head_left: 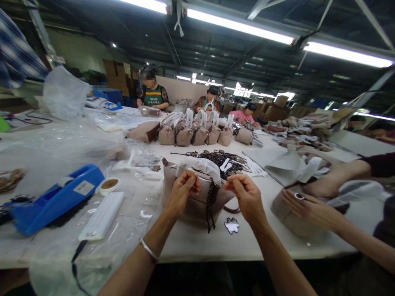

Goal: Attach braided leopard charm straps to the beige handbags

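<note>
A beige handbag (194, 205) stands upright on the white table in front of me, its handle wrapped in white padding (200, 166). A dark braided cord (210, 199) hangs down the bag's near side. My left hand (185, 187) is at the bag's upper front, fingers pinched together; what they hold is too small to make out. Beside the bag's upper right corner is my right hand (243, 189), thumb and forefinger also pinched, their content unclear. A small flower-shaped piece (231, 225) lies on the table right of the bag. Behind the bag is a pile of dark braided cords (219, 158).
To the left are a blue tape dispenser (58, 199), a tape roll (109, 186), a white power bank (102, 216) and plastic sheets. Several beige bags (184, 135) line the back. At right, another person's hands touch a beige bag (284, 209). People sit beyond.
</note>
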Demonstrator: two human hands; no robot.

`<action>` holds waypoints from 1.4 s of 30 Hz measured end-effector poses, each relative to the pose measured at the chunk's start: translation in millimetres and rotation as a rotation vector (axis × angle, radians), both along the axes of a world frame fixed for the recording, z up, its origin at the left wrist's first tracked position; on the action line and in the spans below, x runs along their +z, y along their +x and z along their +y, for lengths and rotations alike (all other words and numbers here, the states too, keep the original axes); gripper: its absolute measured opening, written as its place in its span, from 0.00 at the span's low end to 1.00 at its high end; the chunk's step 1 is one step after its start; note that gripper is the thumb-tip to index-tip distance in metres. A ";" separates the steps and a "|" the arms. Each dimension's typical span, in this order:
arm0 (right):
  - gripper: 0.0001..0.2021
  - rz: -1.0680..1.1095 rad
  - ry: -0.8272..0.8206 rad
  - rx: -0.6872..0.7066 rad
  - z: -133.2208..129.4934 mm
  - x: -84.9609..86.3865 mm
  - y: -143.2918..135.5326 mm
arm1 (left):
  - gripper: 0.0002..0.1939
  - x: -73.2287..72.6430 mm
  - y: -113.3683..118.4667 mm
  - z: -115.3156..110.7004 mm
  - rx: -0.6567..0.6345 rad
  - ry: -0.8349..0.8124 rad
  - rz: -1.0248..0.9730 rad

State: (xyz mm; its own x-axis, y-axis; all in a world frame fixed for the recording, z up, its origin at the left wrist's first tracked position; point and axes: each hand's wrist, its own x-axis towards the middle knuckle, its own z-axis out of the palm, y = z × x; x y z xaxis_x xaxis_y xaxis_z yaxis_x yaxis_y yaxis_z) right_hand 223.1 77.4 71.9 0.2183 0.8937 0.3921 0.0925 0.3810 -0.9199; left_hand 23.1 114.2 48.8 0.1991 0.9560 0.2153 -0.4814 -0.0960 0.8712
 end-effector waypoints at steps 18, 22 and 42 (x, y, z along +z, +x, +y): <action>0.13 0.141 -0.282 -0.012 24.7 -3.2 -17.7 | 0.11 5.6 8.4 2.5 0.162 0.179 0.417; 0.12 -0.224 -0.167 -0.077 13.5 0.9 -14.3 | 0.12 4.9 9.3 -4.1 0.070 0.404 0.406; 0.17 0.383 -0.270 0.000 13.2 -20.9 -12.4 | 0.15 -8.9 16.6 5.1 0.252 0.866 0.969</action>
State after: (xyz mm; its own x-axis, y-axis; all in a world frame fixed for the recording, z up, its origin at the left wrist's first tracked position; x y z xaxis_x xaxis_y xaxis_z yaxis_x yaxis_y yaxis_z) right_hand 210.7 90.6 51.1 0.3018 0.9527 0.0371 -0.2727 0.1235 -0.9541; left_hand 39.6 119.4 39.9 0.4553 0.6156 0.6432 0.4102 -0.7862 0.4622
